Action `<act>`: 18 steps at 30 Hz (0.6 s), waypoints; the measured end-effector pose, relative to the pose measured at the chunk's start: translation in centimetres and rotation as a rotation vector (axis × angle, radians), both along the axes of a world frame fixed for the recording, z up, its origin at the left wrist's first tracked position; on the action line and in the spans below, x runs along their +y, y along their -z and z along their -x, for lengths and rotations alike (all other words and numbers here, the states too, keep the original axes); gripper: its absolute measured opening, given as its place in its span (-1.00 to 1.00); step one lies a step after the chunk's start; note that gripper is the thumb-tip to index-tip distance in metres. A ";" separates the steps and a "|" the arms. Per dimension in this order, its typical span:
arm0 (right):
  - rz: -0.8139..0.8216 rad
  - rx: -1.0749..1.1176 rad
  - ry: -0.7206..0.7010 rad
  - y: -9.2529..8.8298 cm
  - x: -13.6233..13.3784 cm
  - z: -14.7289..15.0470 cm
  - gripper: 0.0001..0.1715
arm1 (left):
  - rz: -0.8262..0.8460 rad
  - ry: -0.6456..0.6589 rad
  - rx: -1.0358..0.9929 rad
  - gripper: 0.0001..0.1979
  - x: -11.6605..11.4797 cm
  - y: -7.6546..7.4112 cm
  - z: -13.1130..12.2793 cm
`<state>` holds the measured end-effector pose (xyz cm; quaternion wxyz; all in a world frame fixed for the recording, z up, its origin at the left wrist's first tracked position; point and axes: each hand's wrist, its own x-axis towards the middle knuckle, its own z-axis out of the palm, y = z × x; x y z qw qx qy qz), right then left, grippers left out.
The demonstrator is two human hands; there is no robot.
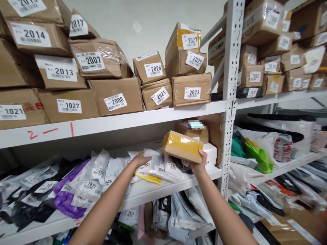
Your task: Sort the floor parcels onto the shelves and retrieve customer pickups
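Note:
My right hand (198, 164) grips a small cardboard box (182, 146) wrapped in yellowish tape, holding it tilted above the middle shelf (143, 191). Behind it sit a brown box (192, 131) and a white parcel (211, 153) at the shelf's right end. My left hand (140, 160) rests palm down, fingers closed over a pile of white and grey plastic mailer bags (155, 165) with numbered labels.
The upper shelf (107, 123) carries numbered cardboard boxes such as 2006 (116, 97) and 2023 (191, 90). A white perforated upright (230, 92) divides this rack from another rack of boxes and bags on the right. More mailers, black and purple (63, 194), lie left and below.

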<state>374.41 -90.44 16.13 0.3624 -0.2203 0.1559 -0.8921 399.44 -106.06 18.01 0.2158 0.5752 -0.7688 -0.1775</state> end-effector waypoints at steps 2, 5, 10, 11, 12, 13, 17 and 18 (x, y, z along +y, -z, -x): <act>-0.005 -0.016 -0.024 -0.5 -0.7 -0.5 -0.66 | -0.002 0.066 0.084 -0.35 0.5 0.1 0.4; 0.008 -0.034 -0.080 -1.1 -1.2 -0.5 -0.63 | -0.024 0.149 0.148 -0.40 1.5 0.2 0.8; -0.010 -0.011 -0.218 -2.1 -1.7 0.3 -0.57 | -0.010 0.126 0.171 -0.44 2.6 0.7 1.2; -0.001 -0.005 -0.233 -2.2 -1.8 0.3 -0.56 | 0.005 0.118 0.178 -0.50 2.7 0.8 1.2; 0.012 0.005 -0.244 -2.3 -1.9 0.4 -0.55 | 0.024 0.112 0.184 -0.57 2.8 0.8 1.3; 0.025 0.020 -0.255 -2.3 -2.0 0.4 -0.53 | 0.047 0.105 0.188 -0.63 2.9 0.9 1.4; 0.032 0.028 -0.254 -2.1 -2.4 -0.2 -0.53 | 0.100 0.100 0.172 -0.78 2.9 0.3 1.4; 0.028 0.016 -0.251 -1.9 -2.6 -0.6 -0.54 | 0.106 0.103 0.159 -0.79 2.8 0.1 1.2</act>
